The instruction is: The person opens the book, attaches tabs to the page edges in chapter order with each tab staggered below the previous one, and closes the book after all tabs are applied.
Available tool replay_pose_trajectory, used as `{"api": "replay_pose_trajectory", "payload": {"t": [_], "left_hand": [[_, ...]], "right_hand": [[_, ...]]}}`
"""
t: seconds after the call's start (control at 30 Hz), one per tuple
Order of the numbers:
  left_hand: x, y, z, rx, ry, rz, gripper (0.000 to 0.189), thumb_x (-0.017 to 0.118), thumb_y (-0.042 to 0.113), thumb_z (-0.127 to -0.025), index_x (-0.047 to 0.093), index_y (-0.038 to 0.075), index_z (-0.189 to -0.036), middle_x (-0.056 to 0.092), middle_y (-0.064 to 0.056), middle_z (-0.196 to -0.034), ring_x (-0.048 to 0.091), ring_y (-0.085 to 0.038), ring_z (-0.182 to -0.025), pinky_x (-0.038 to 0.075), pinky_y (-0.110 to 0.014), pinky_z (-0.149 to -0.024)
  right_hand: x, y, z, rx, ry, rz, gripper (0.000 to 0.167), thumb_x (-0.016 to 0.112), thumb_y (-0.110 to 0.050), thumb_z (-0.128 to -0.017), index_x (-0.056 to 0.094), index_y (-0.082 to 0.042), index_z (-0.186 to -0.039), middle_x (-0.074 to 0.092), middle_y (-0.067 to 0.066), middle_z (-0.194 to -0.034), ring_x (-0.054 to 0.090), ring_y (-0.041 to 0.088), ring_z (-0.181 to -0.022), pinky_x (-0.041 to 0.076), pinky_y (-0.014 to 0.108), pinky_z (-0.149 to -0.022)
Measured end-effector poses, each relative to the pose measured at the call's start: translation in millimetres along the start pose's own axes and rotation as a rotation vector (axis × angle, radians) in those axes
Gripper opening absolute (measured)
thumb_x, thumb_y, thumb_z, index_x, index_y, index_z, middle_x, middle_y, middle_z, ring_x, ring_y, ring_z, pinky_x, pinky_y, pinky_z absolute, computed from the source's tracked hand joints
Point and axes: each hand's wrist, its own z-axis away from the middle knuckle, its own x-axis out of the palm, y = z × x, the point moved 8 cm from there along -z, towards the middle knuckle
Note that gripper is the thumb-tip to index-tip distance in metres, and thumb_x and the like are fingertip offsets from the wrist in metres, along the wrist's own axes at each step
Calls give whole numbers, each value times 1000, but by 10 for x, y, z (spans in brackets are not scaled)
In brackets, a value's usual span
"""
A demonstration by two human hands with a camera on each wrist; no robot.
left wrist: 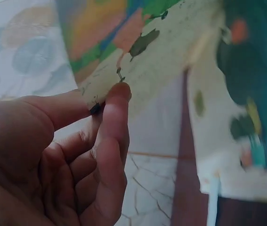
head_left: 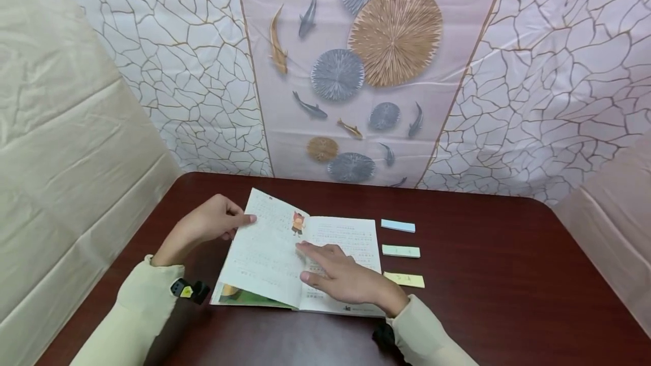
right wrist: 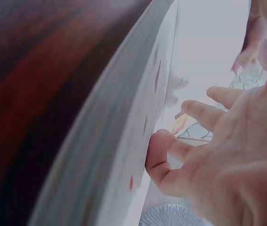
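An open book (head_left: pixel 346 229) lies on the dark red-brown table. One of its leaves (head_left: pixel 267 242), printed with text and a small cartoon figure, is raised on the left side. My left hand (head_left: pixel 216 218) pinches that leaf's outer edge between thumb and fingers; the left wrist view shows the leaf's colourful picture side (left wrist: pixel 124 33) above the fingertips. Over the right page and the fold, my right hand (head_left: pixel 343 275) is spread palm down. In the right wrist view, a bent finger (right wrist: pixel 158 150) touches the printed page while the other fingers stand off it.
To the right of the book, a blue sticky-note strip (head_left: pixel 398 225), a green strip (head_left: pixel 401 251) and a yellow strip (head_left: pixel 404 280) lie in a column on the table (head_left: pixel 508 275). Behind the table hangs a patterned cloth (head_left: pixel 335 129), with pale cloth at both sides.
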Motion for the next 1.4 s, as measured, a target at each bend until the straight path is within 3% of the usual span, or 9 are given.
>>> {"api": "replay_pose_trajectory", "payload": {"t": [0.3,0.43,0.53,0.6,0.7,0.8,0.87,1.07,1.4], "left_hand": [[189,-479,-39,-35,27,-79,47,72,35,-102,59,11,-64,55,0,-58,54,-16,-58,45,-32,-56],[168,-444,23,-51,192,-258,35,74,38,-99,72,4,-107,71,-12,-97,66,-28,-83,51,-43,-64],[217,-241,80,31,272,-355,61,79,37,-95,59,4,-141,59,-23,-138,60,-41,-119,56,-59,-85],[361,-115,97,112,229,-369,77,84,38,-91,50,3,-152,45,-28,-153,48,-48,-137,51,-67,-99],[652,-16,119,218,73,-363,96,89,44,-85,43,2,-158,32,-29,-164,34,-51,-149,38,-70,-113],[878,22,128,263,-74,-391,110,90,50,-81,36,0,-162,22,-30,-169,22,-50,-156,29,-68,-119],[955,54,110,278,-123,-409,114,88,55,-81,32,0,-164,18,-29,-171,17,-49,-158,25,-67,-122],[1065,173,-8,240,-158,-443,121,82,68,-81,27,4,-167,12,-27,-173,11,-48,-160,18,-66,-125],[1156,185,-59,126,-192,-497,125,86,65,-77,25,4,-167,17,-28,-172,14,-51,-158,21,-68,-123]], "right_hand": [[118,-22,38,22,-54,135,60,47,-61,-107,47,-33,-161,31,1,-172,26,36,-156,25,80,-110],[163,-58,50,29,-70,196,59,47,-61,-107,46,-34,-161,30,0,-173,24,38,-157,24,80,-112],[171,-88,51,32,-84,244,55,45,-53,-110,44,-35,-162,28,1,-174,24,38,-158,27,78,-112],[172,-103,47,31,-88,272,51,45,-46,-113,44,-35,-162,28,1,-174,25,38,-157,29,77,-111],[175,-116,35,26,-88,309,48,44,-35,-114,44,-37,-162,29,1,-173,27,37,-156,33,75,-110],[176,-123,23,16,-85,338,48,45,-27,-114,44,-38,-161,30,0,-173,29,37,-155,36,75,-108],[160,-125,22,12,-81,354,50,47,-23,-113,45,-38,-161,30,0,-173,30,37,-155,38,76,-106],[107,-98,47,25,-74,353,52,51,-17,-111,48,-39,-159,33,1,-172,31,38,-154,38,79,-104],[119,-120,59,-15,-67,359,53,52,-17,-111,46,-37,-160,32,1,-172,30,38,-154,38,80,-103]]}}
